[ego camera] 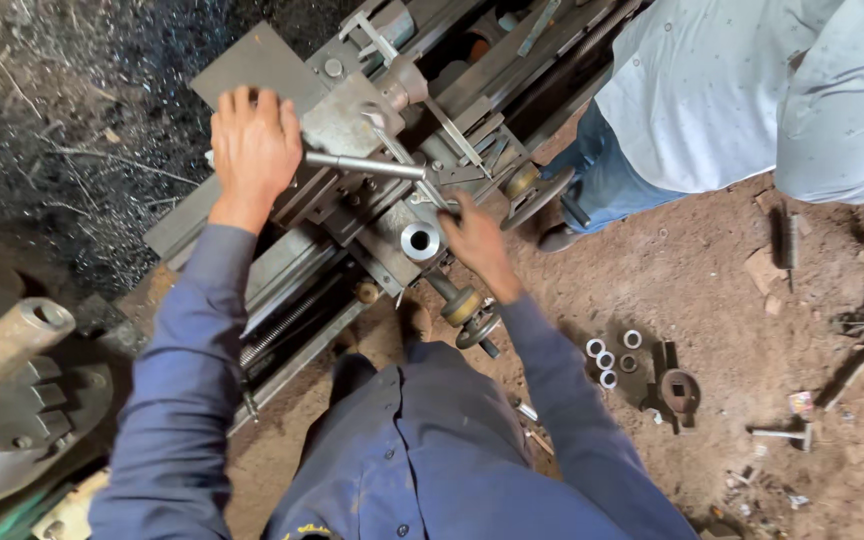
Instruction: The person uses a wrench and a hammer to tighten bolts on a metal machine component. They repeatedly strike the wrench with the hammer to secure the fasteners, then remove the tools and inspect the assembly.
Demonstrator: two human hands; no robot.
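Observation:
I look down on a grey metal lathe carriage (352,215). My left hand (250,150) rests on top of it, fingers wrapped over the near end of a steel bar handle (367,165). Lower right, my right hand (477,240) grips a small lever on the carriage front, right beside a shiny steel sleeve (419,240) with a round bore. A brass-rimmed handwheel (467,308) sticks out just below that hand. Both arms are in blue sleeves.
Another person in a pale shirt and jeans (712,100) stands at the lathe's far right. Steel rings (607,360) and a chuck key (680,392) lie on the dirt floor. A large chuck with a pipe (17,390) sits at left. Black swarf (62,120) piles behind.

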